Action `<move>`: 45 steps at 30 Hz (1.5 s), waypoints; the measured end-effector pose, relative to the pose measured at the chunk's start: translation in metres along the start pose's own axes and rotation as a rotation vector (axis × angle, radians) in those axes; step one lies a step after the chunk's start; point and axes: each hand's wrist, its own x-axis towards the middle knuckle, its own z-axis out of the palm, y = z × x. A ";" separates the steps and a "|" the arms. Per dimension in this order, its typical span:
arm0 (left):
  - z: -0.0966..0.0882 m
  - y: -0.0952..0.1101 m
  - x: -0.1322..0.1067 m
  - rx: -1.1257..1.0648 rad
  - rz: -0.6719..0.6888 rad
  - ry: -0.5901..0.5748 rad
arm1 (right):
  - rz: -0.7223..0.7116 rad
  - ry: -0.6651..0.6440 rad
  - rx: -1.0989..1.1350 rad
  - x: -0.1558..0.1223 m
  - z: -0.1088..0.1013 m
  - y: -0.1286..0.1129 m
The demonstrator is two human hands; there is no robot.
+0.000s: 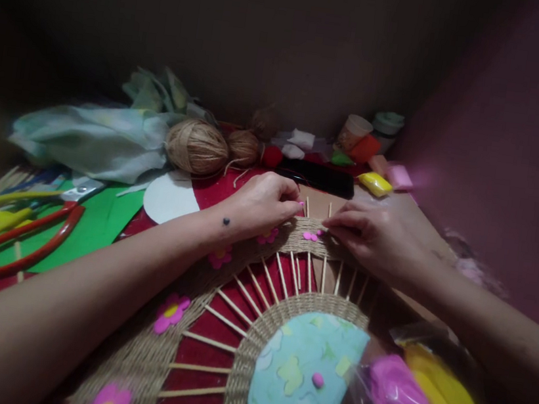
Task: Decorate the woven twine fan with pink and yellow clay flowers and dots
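A woven twine piece with stick spokes fans around a blue floral half-disc. Pink clay flowers with yellow centres, such as this flower, decorate its outer band. My left hand is above the far part of that band, thumb and fingers pinched on a small pink clay piece. On the band between my hands lie a few pink clay petals. My right hand touches the band beside them, fingers pressed together; what they hold is hidden. A pink clay ball rests on the half-disc.
Bagged pink and yellow clay lies at the right front. Twine balls, a black phone-like object and small clay packets line the back. Red-handled scissors lie on green sheet at left. A wall stands right.
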 end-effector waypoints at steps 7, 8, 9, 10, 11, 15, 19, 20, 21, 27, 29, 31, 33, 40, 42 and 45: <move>0.000 0.000 0.000 -0.026 -0.032 -0.017 | -0.048 -0.051 -0.107 -0.011 0.006 -0.004; 0.000 0.000 0.000 -0.036 -0.029 -0.022 | -0.055 -0.063 -0.120 -0.012 0.008 -0.004; 0.000 -0.001 0.000 -0.040 -0.024 -0.024 | -0.054 -0.075 -0.136 -0.012 0.009 -0.004; 0.000 -0.002 0.000 -0.039 -0.016 -0.022 | -0.044 -0.091 -0.152 -0.013 0.010 -0.004; 0.000 -0.002 0.000 -0.035 -0.009 -0.019 | -0.029 -0.107 -0.170 -0.013 0.010 -0.005; 0.000 -0.002 0.000 -0.045 -0.010 -0.021 | -0.019 -0.161 -0.269 -0.014 0.011 -0.009; 0.000 0.000 -0.001 -0.068 -0.046 -0.066 | -0.047 -0.218 -0.342 -0.013 0.010 -0.016; 0.000 0.000 -0.001 -0.071 -0.051 -0.075 | -0.021 -0.226 -0.329 -0.013 0.010 -0.018; 0.000 0.001 -0.002 -0.072 -0.050 -0.076 | 0.011 -0.225 -0.307 -0.012 0.011 -0.018; 0.001 0.001 -0.002 -0.085 -0.027 -0.043 | 0.020 -0.140 -0.207 -0.012 0.009 -0.008; 0.001 0.002 -0.003 -0.088 -0.029 -0.046 | -0.051 -0.077 -0.243 -0.010 0.001 -0.007; 0.001 0.003 -0.003 -0.091 -0.020 -0.056 | -0.068 -0.018 -0.264 -0.005 -0.009 -0.011; 0.001 0.005 -0.004 -0.096 -0.004 -0.065 | 0.001 0.006 -0.202 0.000 -0.019 -0.021; 0.003 0.010 -0.006 0.020 0.122 0.024 | 0.498 -0.049 0.509 0.013 -0.022 -0.041; 0.004 0.010 -0.006 0.050 0.172 0.075 | 0.566 -0.061 0.733 0.015 -0.016 -0.036; 0.005 0.008 -0.007 0.065 0.258 0.164 | 0.586 -0.058 1.046 0.016 -0.007 -0.025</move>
